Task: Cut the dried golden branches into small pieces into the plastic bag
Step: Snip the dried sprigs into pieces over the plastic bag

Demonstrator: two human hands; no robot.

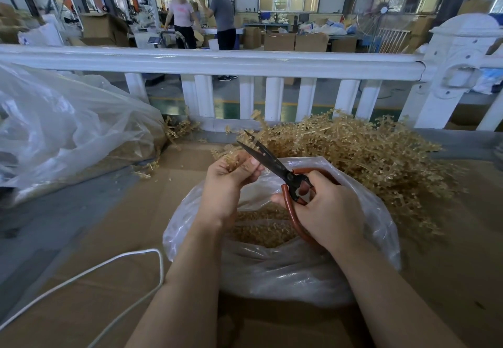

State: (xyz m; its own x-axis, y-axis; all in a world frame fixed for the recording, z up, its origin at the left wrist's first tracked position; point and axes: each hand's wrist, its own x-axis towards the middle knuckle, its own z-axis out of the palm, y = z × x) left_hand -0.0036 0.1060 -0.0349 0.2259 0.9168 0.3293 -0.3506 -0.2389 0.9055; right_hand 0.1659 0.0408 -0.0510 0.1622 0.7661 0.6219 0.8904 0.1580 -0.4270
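Over open plastic bag (285, 271), left hand (227, 184) pinches golden sprig (239, 157). Right hand (326, 211) wrapped round red-handled scissors (275, 164), blades parted, tips at sprig. Cut pieces (261, 228) heaped inside bag. Uncut branch pile (362, 154) just behind bag, on cardboard-covered desk (109, 293).
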